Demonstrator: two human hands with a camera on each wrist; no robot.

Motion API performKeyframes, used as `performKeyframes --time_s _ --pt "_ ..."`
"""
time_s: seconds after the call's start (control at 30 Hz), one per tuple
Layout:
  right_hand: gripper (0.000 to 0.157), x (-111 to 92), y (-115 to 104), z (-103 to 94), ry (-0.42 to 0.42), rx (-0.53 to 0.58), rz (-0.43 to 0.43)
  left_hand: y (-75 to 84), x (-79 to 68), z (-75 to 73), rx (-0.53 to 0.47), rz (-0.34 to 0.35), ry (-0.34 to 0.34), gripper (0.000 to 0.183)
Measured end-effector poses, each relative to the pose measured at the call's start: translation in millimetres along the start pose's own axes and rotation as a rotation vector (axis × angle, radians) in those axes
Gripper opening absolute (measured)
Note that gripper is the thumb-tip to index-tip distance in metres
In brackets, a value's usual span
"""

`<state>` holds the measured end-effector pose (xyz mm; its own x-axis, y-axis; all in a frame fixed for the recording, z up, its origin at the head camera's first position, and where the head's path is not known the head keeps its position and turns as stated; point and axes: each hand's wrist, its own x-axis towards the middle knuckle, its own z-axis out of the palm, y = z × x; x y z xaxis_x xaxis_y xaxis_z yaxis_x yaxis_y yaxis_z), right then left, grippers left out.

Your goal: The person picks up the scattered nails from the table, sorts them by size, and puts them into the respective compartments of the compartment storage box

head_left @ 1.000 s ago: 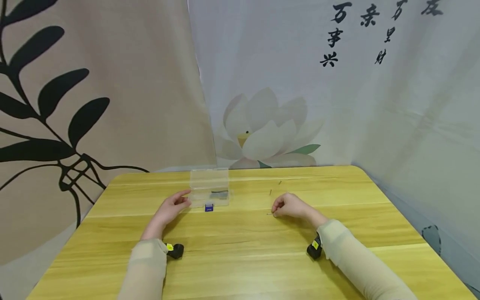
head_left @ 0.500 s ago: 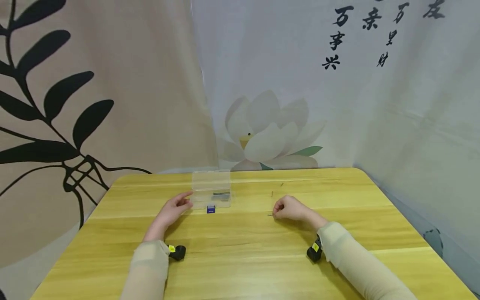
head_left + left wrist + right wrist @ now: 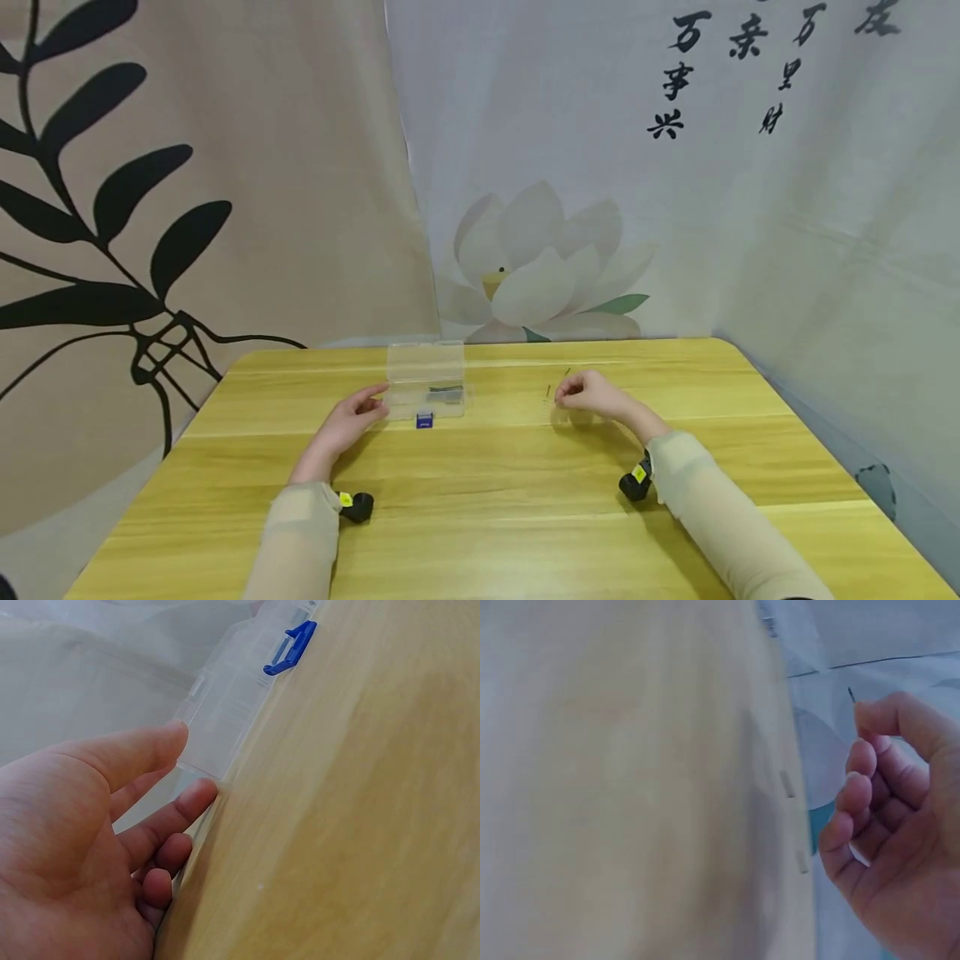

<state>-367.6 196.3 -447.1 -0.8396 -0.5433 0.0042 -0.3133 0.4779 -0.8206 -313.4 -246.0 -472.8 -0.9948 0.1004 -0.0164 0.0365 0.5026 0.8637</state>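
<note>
A clear plastic case (image 3: 405,407) stands with its lid raised at the back of the table, a blue latch (image 3: 424,421) on its front. Thin dark pieces (image 3: 446,389) lie in its right part. Thumb and fingertips of my left hand (image 3: 349,427) touch the case's left end. To the right, my right hand (image 3: 596,395) is raised over the table and pinches a thin dark metal pin (image 3: 851,695) between thumb and forefinger; its other fingers are curled. Most of the pin is hidden by the fingertips.
Two similar loose pins, one nearer (image 3: 548,390) and one farther (image 3: 567,371), lie on the wooden table (image 3: 480,500) close to my right hand. A printed cloth (image 3: 337,167) hangs behind the table's back edge. Each wrist carries a small black camera (image 3: 357,507).
My right hand has lifted from the table and moved slightly away from me and to the right, carrying the pin. My left hand stays at the case.
</note>
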Motion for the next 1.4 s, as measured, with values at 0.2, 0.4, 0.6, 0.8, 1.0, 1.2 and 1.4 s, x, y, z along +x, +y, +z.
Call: performKeyframes --time_s 0.2,0.4,0.6,0.8,1.0,1.2,1.4 --pt "0.015 11 -20 -13.6 0.055 0.016 -0.008 0.4 -0.6 -0.8 0.003 0.005 0.001 0.05" --pt "0.018 17 -26 -17.5 0.045 0.007 -0.006 1.2 -0.6 0.1 0.007 0.009 -0.002 0.051" --pt "0.016 20 -29 -13.5 0.022 0.001 -0.019 1.0 0.4 0.0 0.003 0.0 -0.001 0.051" --pt "0.017 28 -22 -5.9 0.033 0.021 -0.008 0.3 1.3 -0.2 0.005 0.001 -0.003 0.05" --pt "0.014 45 -19 11.0 0.025 0.064 -0.009 -0.5 0.8 -0.5 0.008 0.008 0.0 0.05" --pt "0.01 63 -27 38.3 0.038 0.07 -0.003 -2.0 2.1 -0.1 0.001 0.0 0.01 0.049" --pt "0.008 78 -41 66.8 0.056 0.041 -0.02 -1.5 3.1 1.6 -0.007 0.002 0.007 0.049"
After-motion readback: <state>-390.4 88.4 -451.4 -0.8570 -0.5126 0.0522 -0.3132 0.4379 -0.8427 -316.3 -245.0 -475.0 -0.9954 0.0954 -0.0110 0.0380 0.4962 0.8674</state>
